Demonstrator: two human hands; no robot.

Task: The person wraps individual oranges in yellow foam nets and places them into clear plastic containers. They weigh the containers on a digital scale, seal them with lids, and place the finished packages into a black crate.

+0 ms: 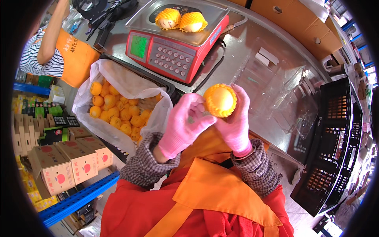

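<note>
A round pale-yellow fruit in a yellow foam net (pixel 220 100) is raised in front of me, its bare top facing up. My right hand (pixel 235 127), in a pink knit glove, grips it from the right and below. Close to its left side is my left hand (pixel 188 124), gloved alike, with the thumb apart from half-curled fingers. Whether those fingertips touch the net is unclear. Beyond my hands stands a red digital scale (pixel 165 54) with a lit green display. Two netted fruits (pixel 180 21) rest side by side on its steel pan (pixel 136 20).
Left of my hands, a crate with a white liner (pixel 81 103) holds many netted fruits (pixel 118 111). Clear plastic packaging (pixel 284 100) lies on the steel table (pixel 237 38). Black crates (pixel 328 142) stand right, cardboard cartons (pixel 59 163) lower left. A person in an orange apron (pixel 77 56) is upper left.
</note>
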